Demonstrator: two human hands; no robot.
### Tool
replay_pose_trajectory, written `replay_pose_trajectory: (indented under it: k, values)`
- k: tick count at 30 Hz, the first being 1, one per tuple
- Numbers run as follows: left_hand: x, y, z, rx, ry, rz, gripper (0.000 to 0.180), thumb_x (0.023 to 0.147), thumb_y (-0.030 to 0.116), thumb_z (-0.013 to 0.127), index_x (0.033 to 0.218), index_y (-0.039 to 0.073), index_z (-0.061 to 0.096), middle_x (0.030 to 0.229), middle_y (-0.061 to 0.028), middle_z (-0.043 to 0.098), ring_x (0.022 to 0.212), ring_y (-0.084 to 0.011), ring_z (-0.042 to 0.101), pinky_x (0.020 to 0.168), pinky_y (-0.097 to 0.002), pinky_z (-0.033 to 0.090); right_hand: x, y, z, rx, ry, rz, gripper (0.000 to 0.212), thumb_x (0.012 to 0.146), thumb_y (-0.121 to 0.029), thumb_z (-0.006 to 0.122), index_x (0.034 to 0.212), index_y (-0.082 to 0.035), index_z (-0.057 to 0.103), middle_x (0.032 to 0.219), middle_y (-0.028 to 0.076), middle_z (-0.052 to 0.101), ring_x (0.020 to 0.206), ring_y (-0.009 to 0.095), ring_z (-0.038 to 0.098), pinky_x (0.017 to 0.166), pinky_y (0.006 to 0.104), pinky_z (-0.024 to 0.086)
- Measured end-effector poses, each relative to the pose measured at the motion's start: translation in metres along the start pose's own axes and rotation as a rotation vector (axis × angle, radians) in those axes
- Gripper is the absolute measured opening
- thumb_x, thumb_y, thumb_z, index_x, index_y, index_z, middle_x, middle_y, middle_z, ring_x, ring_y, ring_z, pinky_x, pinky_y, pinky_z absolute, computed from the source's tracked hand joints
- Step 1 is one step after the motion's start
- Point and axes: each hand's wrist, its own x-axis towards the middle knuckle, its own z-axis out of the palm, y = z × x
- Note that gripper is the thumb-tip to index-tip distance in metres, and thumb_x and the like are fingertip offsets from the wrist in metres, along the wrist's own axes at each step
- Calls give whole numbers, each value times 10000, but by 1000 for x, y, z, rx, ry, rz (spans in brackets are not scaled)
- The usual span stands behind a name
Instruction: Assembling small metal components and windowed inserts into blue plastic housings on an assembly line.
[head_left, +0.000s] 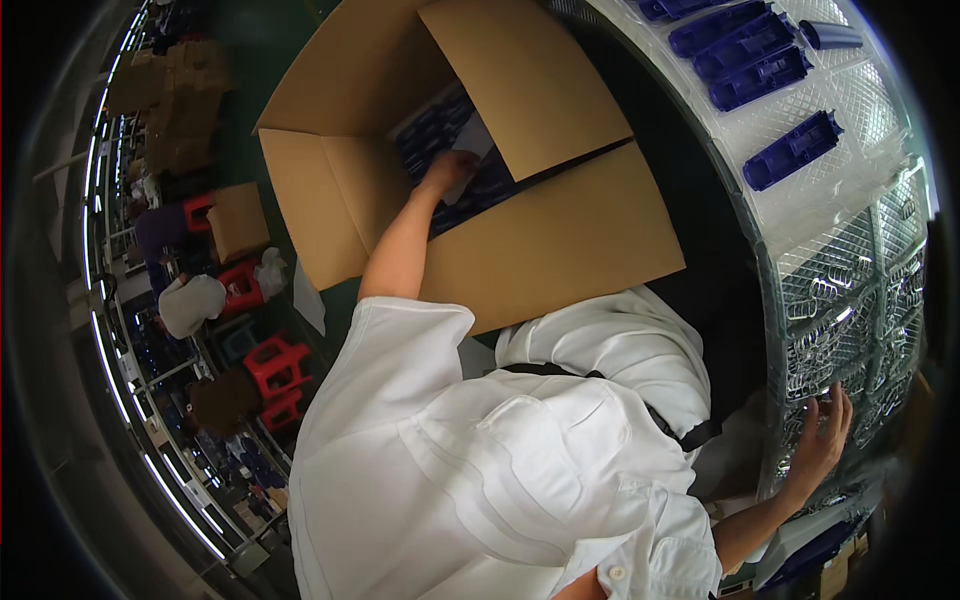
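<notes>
My left hand [452, 172] reaches down into a large open cardboard box [560, 240]. Its fingers are closed at a thin white sheet [474, 142], which lies over several dark blue parts [430, 130] inside the box. On the right, my right hand [822, 440] rests with fingers spread at the edge of a clear tray. The tray holds many small shiny metal pieces [830, 330], and nothing shows in that hand's grasp. Farther up the same worktop lie several blue plastic shells [793, 150], one of them apart from the rest.
The box's flaps stand out around its opening. Translucent textured plastic [800, 210] covers part of the worktop. Off to the left, people sit along a lit workbench, near red stools [275, 367] and a smaller carton [238, 222]. A loose white sheet [308, 300] lies beside the box.
</notes>
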Motion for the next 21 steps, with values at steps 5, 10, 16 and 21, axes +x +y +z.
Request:
replay_pose_trajectory:
  k: [5, 10, 16, 21]
  values:
    - [59, 47, 80, 379, 10, 268, 494, 952, 429, 610, 1341, 126, 647, 1284, -212, 678, 1186, -399, 648, 1001, -506, 506, 3, -9, -4, 97, 50, -21, 379, 948, -2, 670, 1323, -24, 622, 1138, 100, 649, 915, 199, 639, 845, 339, 518]
    - [73, 44, 122, 212, -74, 136, 500, 952, 460, 591, 1323, 131, 654, 1323, -199, 664, 1190, -386, 650, 953, -509, 528, -12, -4, 7, 25, 158, 149, 284, 970, -52, 669, 1252, -18, 668, 1091, 80, 689, 940, 181, 651, 871, 319, 520]
    - [96, -30, 98, 227, 96, 369, 470, 949, 425, 627, 1305, 120, 658, 1301, -157, 681, 1171, -374, 655, 898, -483, 554, 0, 25, 7, 223, 259, 177, 239, 968, -68, 699, 1198, -9, 681, 1128, 55, 685, 968, 117, 644, 845, 268, 519]
    - [101, -10, 25, -188, 241, 219, 462, 958, 427, 676, 1242, 63, 663, 1148, -132, 716, 988, -319, 691, 785, -424, 571, -4, 22, 9, 560, 347, 336, 274, 965, -49, 701, 1234, -6, 671, 1087, 42, 680, 976, 104, 637, 867, 248, 518]
